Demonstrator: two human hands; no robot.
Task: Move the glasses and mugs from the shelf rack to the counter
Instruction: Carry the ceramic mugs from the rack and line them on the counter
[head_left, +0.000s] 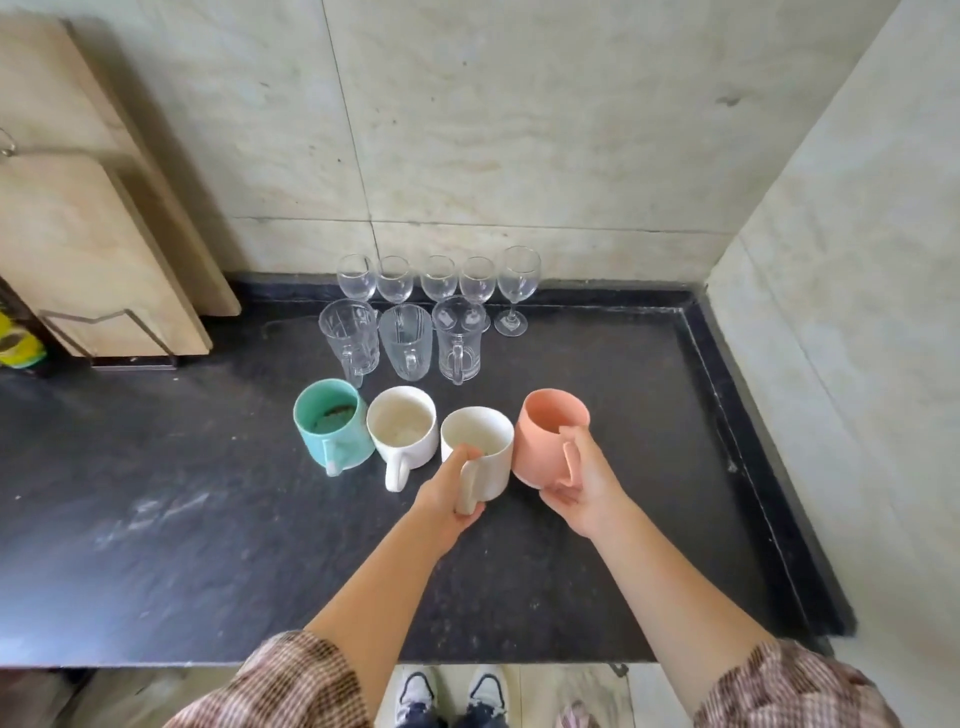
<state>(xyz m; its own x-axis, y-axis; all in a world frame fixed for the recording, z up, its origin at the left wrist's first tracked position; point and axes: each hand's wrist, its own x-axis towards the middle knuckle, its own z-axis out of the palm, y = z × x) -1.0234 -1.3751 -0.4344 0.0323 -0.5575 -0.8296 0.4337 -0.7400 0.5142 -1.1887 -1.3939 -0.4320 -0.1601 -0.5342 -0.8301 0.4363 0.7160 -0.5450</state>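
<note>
On the black counter (156, 509) stand a teal mug (332, 431) and a cream mug (402, 431) side by side. My left hand (449, 499) grips the handle of a second cream mug (480, 447), thumb over its rim. My right hand (582, 483) holds a pink mug (545, 436) by its handle, tilted slightly away from me. Behind them are three clear glass mugs (405, 340) in a row, and several wine glasses (439, 278) line the wall. The shelf rack is out of view.
Wooden cutting boards (88, 244) lean in a metal holder at the left. Tiled walls close the counter at the back and right, with a raised black edge (727, 395) along the right side. My shoes show below the counter's front edge.
</note>
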